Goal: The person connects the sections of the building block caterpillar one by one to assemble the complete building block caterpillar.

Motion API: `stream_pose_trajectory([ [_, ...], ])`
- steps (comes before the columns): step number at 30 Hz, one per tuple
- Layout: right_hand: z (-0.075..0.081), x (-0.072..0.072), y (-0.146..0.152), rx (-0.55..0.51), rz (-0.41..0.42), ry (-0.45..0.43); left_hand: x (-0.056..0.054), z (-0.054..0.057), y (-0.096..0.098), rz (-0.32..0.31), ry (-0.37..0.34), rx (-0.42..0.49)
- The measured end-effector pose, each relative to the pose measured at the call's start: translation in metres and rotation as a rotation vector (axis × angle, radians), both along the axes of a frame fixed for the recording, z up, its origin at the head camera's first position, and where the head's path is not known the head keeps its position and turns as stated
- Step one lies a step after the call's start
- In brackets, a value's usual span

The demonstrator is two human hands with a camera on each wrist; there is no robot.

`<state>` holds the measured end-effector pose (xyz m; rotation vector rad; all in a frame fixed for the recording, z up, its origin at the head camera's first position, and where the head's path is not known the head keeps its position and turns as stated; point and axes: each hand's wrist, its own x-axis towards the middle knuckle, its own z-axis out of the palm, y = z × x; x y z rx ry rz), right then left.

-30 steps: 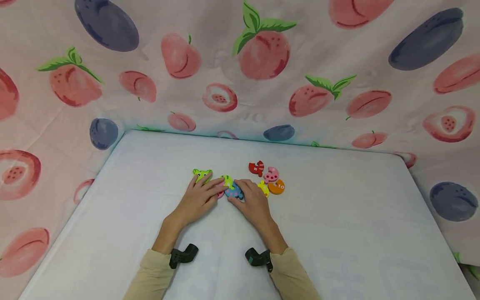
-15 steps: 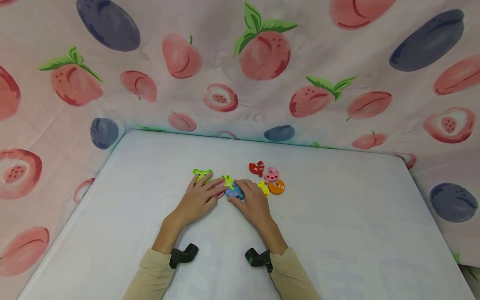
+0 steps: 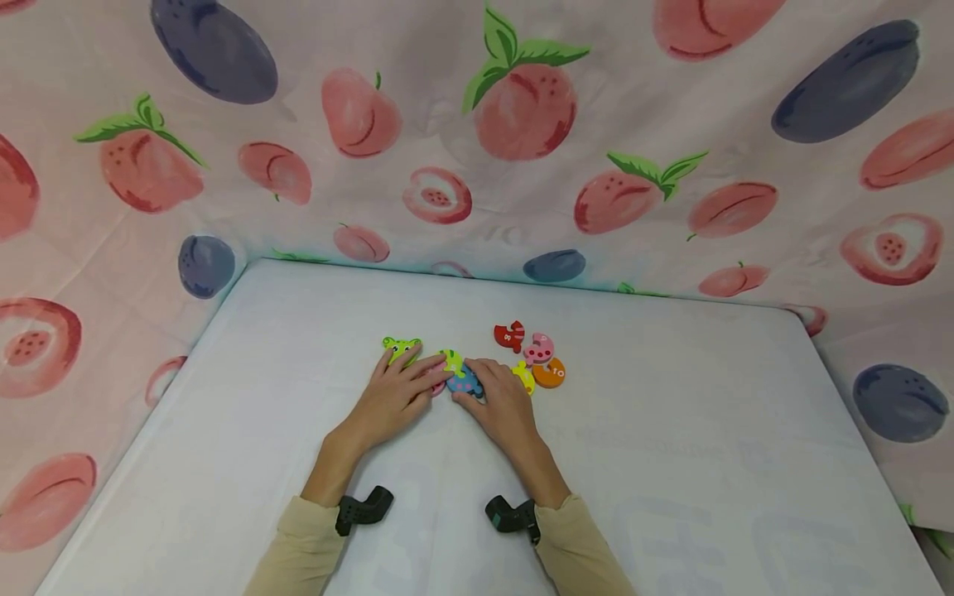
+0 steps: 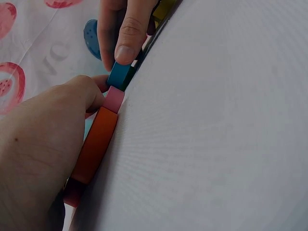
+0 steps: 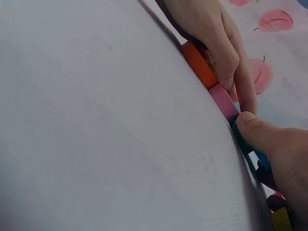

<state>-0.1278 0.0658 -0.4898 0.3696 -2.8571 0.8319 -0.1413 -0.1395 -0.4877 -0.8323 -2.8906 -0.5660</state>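
My left hand (image 3: 395, 397) lies over a row of colourful puzzle pieces, its fingers extended. Under or beside it show a green animal-head piece (image 3: 402, 346) with eyes, an orange piece (image 4: 96, 142) and a pink piece (image 4: 114, 98). A yellow-green piece (image 3: 451, 359) sits by its fingertips. My right hand (image 3: 503, 401) pinches a blue spotted piece (image 3: 464, 381) between thumb and fingers, close against the pink and yellow-green ones. In the right wrist view, the right thumb is at the near edge of the row. The palms hide parts of several pieces.
Right of the hands lie loose pieces: a red one (image 3: 510, 336), a pink spotted one (image 3: 539, 348), an orange one (image 3: 550, 373) marked 10, and a yellow one (image 3: 524, 376) beside the right hand. The white table (image 3: 671, 447) meets a fruit-print cloth (image 3: 522, 199) behind.
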Motion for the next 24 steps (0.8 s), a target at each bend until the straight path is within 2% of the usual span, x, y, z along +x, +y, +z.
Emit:
stream_pose_trajectory([
  [10, 0.0007, 0.0003, -0.0006, 0.009, -0.01, -0.014, -0.0008, -0.0016, -0.0003, -0.003, 0.002, 0.004],
  [24, 0.0014, 0.0015, -0.0008, 0.023, -0.003, 0.014, -0.0002, -0.0006, -0.0004, 0.0, -0.005, 0.006],
])
